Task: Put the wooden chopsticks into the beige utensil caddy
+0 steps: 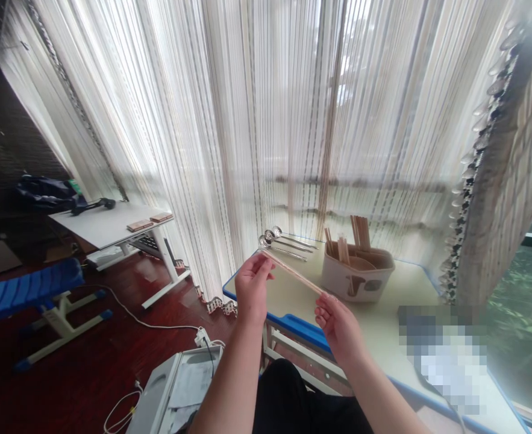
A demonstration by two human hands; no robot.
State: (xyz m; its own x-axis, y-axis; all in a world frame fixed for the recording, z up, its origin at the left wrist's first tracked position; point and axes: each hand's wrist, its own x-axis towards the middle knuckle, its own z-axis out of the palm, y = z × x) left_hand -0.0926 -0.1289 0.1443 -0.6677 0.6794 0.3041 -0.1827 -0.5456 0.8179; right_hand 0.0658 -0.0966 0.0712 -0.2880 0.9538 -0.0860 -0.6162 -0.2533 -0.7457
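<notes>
Above the desk, both of my hands hold the same pale wooden chopsticks [295, 272], one end in each. The fingers of my left hand [253, 280] pinch the upper left end, and those of my right hand [333, 316] close on the lower right end. Whether it is one stick or a pair pressed together is hard to tell. Behind them stands a beige utensil holder [313, 278] with more wooden chopsticks [360, 232] upright in it. Several metal spoons [277, 232] with long handles lie side by side at the desk's back left.
The cream desk [288, 298] has a blue edge. At its right lies a blurred-out object [446, 367]. A sheer curtain [247, 120] hangs right behind. To the left are a white table [107, 223], a blue stool [35, 289] and a cable [157, 327] across the floor.
</notes>
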